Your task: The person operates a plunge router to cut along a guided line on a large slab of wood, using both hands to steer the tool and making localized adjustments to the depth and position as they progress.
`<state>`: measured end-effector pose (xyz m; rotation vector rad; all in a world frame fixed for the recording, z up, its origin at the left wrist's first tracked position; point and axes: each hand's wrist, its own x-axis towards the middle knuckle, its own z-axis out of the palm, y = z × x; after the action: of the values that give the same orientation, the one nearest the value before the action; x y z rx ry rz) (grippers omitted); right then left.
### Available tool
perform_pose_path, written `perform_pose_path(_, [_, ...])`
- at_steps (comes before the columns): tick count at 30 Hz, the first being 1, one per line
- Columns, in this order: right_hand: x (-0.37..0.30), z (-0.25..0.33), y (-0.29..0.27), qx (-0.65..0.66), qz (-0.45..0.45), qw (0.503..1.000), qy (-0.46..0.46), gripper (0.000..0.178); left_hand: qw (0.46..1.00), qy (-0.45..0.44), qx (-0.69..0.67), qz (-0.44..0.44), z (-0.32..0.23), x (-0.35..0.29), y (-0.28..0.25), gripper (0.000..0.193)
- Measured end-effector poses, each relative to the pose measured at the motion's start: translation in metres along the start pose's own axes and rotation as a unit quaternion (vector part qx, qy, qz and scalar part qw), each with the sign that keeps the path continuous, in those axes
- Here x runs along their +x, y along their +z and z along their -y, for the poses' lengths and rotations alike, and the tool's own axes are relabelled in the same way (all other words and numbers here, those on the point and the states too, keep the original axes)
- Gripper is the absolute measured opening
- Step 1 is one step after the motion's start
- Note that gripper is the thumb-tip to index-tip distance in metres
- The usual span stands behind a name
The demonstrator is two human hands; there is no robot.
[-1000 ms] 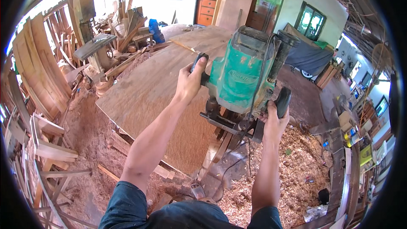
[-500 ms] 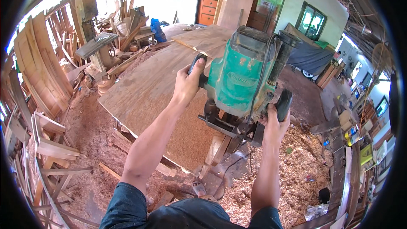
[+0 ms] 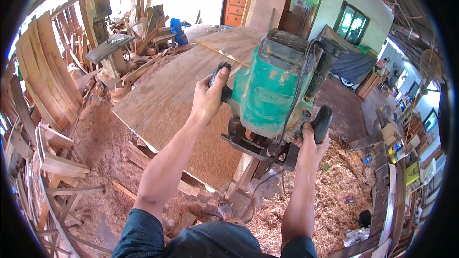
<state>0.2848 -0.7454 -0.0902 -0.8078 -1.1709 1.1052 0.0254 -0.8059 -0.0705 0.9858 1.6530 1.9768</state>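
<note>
A green and black plunge router (image 3: 267, 93) is held up in front of me by its two side handles. My left hand (image 3: 208, 98) is closed round the black left handle, thumb lying along its top. My right hand (image 3: 311, 148) grips the black right handle, its fingers partly hidden near the small lever beside it. The router's dark base plate (image 3: 256, 149) hangs by the near right edge of a large wooden board (image 3: 177, 95); whether it touches the board I cannot tell. A black power cord (image 3: 300, 83) runs down over the router's body.
A thin wood strip (image 3: 222, 53) lies across the board. Wood shavings (image 3: 306, 200) cover the floor at right. At left stand a band saw (image 3: 110, 48), leaning planks (image 3: 48, 76) and a wooden frame (image 3: 60, 157). A covered vehicle (image 3: 346, 62) is parked at the back right.
The router has tilted and shifted very slightly, its right handle moving a little to the right with my right hand. My left hand has drifted slightly left, still gripping.
</note>
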Motion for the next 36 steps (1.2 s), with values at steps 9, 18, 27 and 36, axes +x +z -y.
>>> perform_pose_path(9, [-0.011,0.008,0.001,0.013,-0.004,1.0,-0.002,0.019,1.0,0.007,0.003,-0.003,-0.003,-0.008,-0.004,0.066])
perform_pose_path(18, [-0.024,0.011,0.0,0.034,-0.004,0.999,-0.007,0.019,1.0,0.005,0.004,-0.001,-0.003,-0.015,-0.011,0.065])
perform_pose_path(27, [-0.027,0.007,0.002,0.015,-0.02,0.999,-0.035,0.015,1.0,0.007,0.008,-0.006,-0.003,-0.018,-0.014,0.067])
perform_pose_path(36, [-0.026,0.008,0.007,0.025,-0.031,0.998,-0.041,0.015,1.0,0.005,-0.007,-0.012,-0.002,-0.015,-0.012,0.064])
